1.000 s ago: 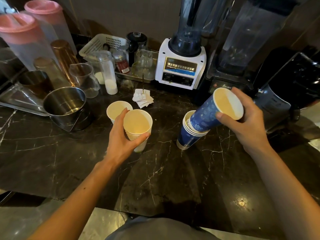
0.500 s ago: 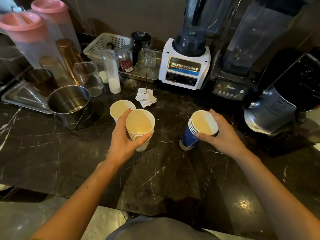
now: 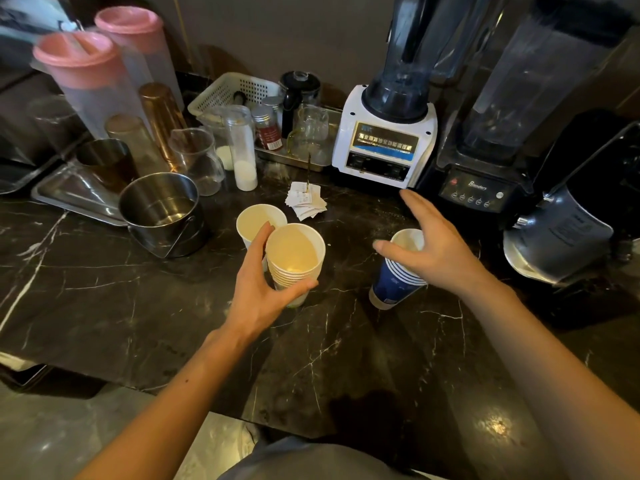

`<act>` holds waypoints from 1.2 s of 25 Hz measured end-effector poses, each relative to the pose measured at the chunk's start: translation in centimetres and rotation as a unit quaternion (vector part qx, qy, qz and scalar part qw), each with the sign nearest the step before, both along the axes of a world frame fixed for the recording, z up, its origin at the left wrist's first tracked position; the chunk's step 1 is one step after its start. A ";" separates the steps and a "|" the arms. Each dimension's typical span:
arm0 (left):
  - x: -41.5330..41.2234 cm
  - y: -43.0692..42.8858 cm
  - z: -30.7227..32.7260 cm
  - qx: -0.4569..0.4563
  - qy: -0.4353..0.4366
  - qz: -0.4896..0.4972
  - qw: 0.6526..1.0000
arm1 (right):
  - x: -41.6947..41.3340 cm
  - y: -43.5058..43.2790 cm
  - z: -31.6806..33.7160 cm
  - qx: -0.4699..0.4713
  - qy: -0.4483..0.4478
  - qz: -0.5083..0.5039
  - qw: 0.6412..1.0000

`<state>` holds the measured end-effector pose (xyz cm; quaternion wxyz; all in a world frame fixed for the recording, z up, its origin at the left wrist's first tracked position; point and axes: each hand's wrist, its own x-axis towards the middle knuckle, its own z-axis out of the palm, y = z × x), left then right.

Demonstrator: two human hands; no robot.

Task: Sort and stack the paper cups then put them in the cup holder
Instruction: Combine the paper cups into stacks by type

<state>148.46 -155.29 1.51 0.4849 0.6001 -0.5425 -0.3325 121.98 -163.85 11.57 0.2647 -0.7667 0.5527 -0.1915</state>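
Note:
My left hand (image 3: 258,294) grips a stack of white paper cups (image 3: 294,258) standing on the black marble counter (image 3: 138,306), thumb in front and fingers behind. A single white cup (image 3: 254,221) stands right behind that stack. To the right, a stack of blue paper cups (image 3: 394,284) leans on the counter. My right hand (image 3: 429,247) hovers over its rim with fingers spread and straight, holding nothing. No cup holder shows in this view.
A steel pot (image 3: 162,211) and a metal tray (image 3: 79,199) with shakers stand at the left. Paper slips (image 3: 306,202) lie behind the cups. A white blender (image 3: 384,140) and a black blender (image 3: 485,181) line the back; a dark jug (image 3: 557,233) lies at the right.
My right hand pushed a blue cup down into the blue stack, then let go and opened above it. My left hand kept its hold on the white stack.

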 end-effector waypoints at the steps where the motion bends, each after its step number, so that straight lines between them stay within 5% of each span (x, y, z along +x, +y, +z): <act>1: 0.2 0.4 0.0 -0.004 0.005 0.011 1.000 | 1.8 -0.6 0.1 -0.009 -0.012 0.019 1.000; 8: 2.7 2.1 -0.3 0.011 0.032 0.042 0.999 | 15.8 -6.4 -1.4 0.082 -0.009 0.134 0.988; 15: 1.3 1.1 -1.8 0.070 0.054 0.004 0.996 | 24.1 -9.2 -3.7 0.114 0.280 0.269 0.914; 18: 0.9 0.4 -2.0 0.059 0.050 -0.002 0.997 | 23.9 -8.9 -4.8 0.111 0.295 0.265 0.911; 23: 1.1 0.3 -2.6 0.057 0.051 0.000 0.997 | 22.3 -9.3 -3.4 0.096 0.192 0.216 0.953; 27: 0.9 0.3 -2.5 0.064 0.048 -0.004 0.997 | 18.4 -9.6 0.5 0.037 -0.003 0.113 0.993; 30: 0.9 0.5 -2.6 0.059 0.046 -0.002 0.997 | 14.0 -8.3 2.7 0.034 -0.174 0.044 0.983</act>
